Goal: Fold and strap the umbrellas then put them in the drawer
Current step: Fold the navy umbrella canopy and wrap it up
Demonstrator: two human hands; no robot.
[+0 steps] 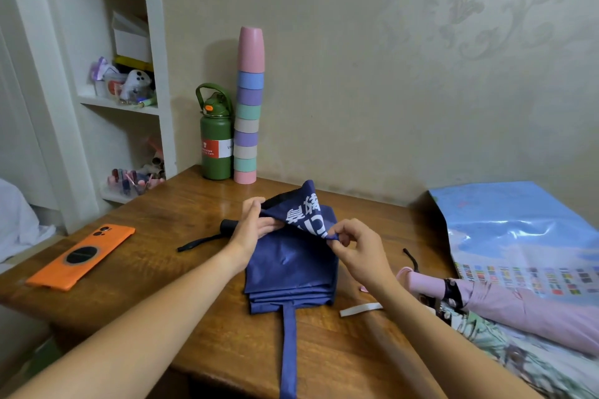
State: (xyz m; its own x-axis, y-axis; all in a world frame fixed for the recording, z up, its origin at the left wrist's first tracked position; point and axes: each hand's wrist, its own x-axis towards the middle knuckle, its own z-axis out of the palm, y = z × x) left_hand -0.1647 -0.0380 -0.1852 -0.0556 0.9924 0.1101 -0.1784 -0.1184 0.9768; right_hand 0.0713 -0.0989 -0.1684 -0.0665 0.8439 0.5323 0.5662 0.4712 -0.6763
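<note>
Blue umbrella (291, 266) lies collapsed in the middle of the wooden table (181, 204), its canopy flattened into layered folds and one panel with white lettering lifted up. The left hand (251, 228) holds that raised panel at its left edge, fingers lying along the cloth and thumb behind it, while the right hand (356, 253) pinches the panel's lower corner between thumb and fingertips. Just left of the left hand the black handle (228, 225) pokes out, its wrist cord (197, 241) trailing across the wood. Below the grip, the blue strap (288, 350) runs from the folded stack over the table's near edge. Right of the right hand lie a white strip (359, 309) and a pink umbrella (518, 311) (partly hidden by the right forearm), resting against a glossy blue sheet (518, 230). Well left of the grip sits an orange phone (81, 256). Beyond the hands, against the wall, stand a green bottle (215, 146) and a stack of pastel cups (248, 107), touching side by side.
</note>
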